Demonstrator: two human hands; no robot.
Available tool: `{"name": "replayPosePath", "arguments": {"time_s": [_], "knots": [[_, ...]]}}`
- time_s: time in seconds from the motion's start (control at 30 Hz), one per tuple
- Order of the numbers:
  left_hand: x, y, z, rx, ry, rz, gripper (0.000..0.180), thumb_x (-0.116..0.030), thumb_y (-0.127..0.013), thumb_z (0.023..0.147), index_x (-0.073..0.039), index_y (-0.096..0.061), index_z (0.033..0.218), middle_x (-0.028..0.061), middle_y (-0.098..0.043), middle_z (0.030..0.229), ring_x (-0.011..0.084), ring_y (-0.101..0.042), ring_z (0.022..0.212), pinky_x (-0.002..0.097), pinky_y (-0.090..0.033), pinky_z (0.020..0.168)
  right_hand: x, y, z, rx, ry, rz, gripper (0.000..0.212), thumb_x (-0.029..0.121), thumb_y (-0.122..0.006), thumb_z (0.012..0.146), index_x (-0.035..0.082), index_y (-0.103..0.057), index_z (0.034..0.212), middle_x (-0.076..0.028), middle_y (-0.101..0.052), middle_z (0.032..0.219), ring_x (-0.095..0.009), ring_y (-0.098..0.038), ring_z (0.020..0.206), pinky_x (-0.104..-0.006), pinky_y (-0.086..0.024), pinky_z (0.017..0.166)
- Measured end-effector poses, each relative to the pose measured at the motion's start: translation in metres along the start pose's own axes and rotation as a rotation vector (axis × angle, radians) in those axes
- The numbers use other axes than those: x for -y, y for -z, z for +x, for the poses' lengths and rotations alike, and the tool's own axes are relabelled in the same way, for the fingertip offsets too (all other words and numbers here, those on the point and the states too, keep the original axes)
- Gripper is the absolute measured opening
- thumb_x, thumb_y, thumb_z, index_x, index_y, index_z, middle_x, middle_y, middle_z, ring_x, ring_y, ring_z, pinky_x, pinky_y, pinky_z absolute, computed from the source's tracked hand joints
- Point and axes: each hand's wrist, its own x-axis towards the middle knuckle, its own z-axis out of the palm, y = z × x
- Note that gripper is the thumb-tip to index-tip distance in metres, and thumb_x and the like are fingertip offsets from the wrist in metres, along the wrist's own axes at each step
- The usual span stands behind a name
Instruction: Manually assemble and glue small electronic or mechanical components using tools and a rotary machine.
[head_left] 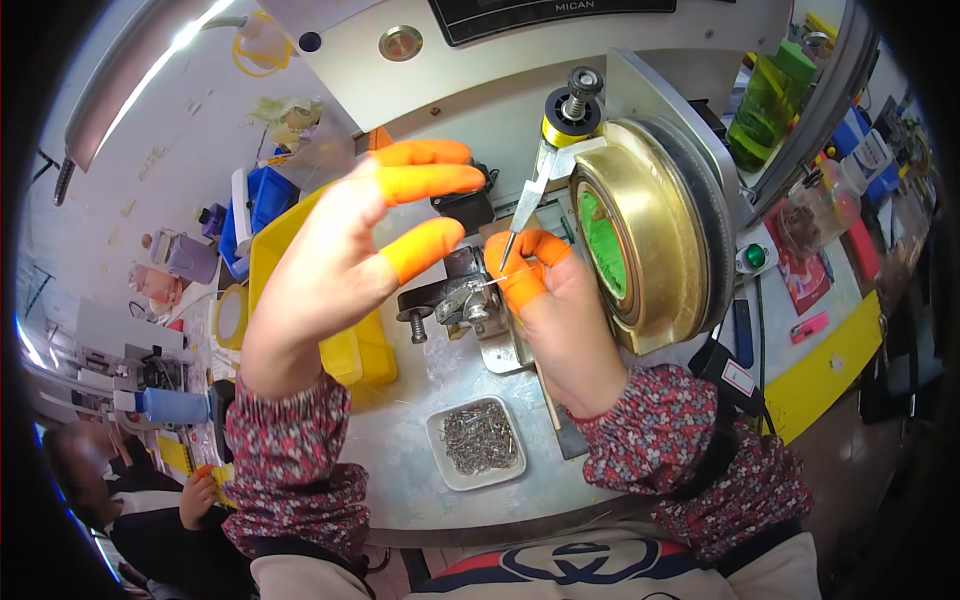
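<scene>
Head view: the left hand (335, 265) is raised above the metal workbench (420, 490), its fingers spread apart and holding nothing; 3 fingertips (425, 182) wear orange rubber cots. The right hand (560, 310) sits just left of the big brass drum (640, 235), whose inner face is green. Its thumb and forefinger, also in orange cots, are pinched together on a thin wire pin (505, 278), which lies level between the fingertips and a small dark metal clamp fixture (462, 295). A slim metal nozzle (527, 205) slants down from a yellow-and-black spindle (572, 108), and its tip meets the pinched fingers. Near the bench's front edge, between the 2 floral sleeves, stands a small square white tray (480, 438) full of loose metal pins. A yellow bin (365, 350) stands behind the left wrist. At the lower left another person's hand (197, 497) is in view.
</scene>
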Motion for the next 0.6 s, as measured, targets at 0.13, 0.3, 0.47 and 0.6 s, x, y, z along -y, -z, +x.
{"name": "replayPosePath", "arguments": {"time_s": [0.13,0.3,0.47,0.6], "knots": [[0.018,-0.008,0.017,0.343,-0.011,-0.186,0.032,-0.011,-0.066,0.071,-0.008,-0.060,0.103,0.0124,-0.049,0.118,0.0248,-0.047,0.107,0.0340,-0.036,0.091,-0.002,0.003,0.020,0.008,0.087,-0.033,0.018,0.004,-0.046,0.083,0.001,-0.048,0.100,-0.004,-0.054,0.089,-0.008,-0.052,0.074,-0.0209,-0.044,0.063],[0.011,-0.019,0.015,0.238,-0.031,-0.060,0.028,-0.008,-0.067,0.068,-0.007,-0.063,0.095,0.0132,-0.053,0.111,0.0278,-0.051,0.099,0.0340,-0.039,0.086,-0.010,0.009,0.021,0.003,0.201,-0.225,0.029,-0.005,-0.043,0.079,0.000,-0.048,0.108,-0.006,-0.054,0.101,-0.011,-0.052,0.090,-0.0233,-0.041,0.080],[-0.022,-0.018,-0.011,-0.289,-0.097,0.438,0.013,-0.004,-0.063,0.069,-0.001,-0.058,0.080,0.0152,-0.055,0.106,0.0284,-0.049,0.102,0.0377,-0.036,0.088,-0.002,0.016,-0.032,0.026,0.289,-0.565,0.027,0.003,-0.046,0.081,-0.002,-0.044,0.108,-0.014,-0.048,0.101,-0.024,-0.050,0.090,-0.0309,-0.040,0.080],[-0.067,-0.029,-0.034,-0.038,0.017,0.095,0.011,-0.005,-0.063,0.066,-0.006,-0.057,0.075,0.0129,-0.056,0.104,0.0293,-0.048,0.104,0.0427,-0.029,0.094,0.031,0.040,-0.072,0.315,0.339,-0.951,0.031,0.002,-0.049,0.077,0.000,-0.048,0.108,-0.013,-0.041,0.115,-0.030,-0.044,0.101,-0.0345,-0.036,0.087]]}}
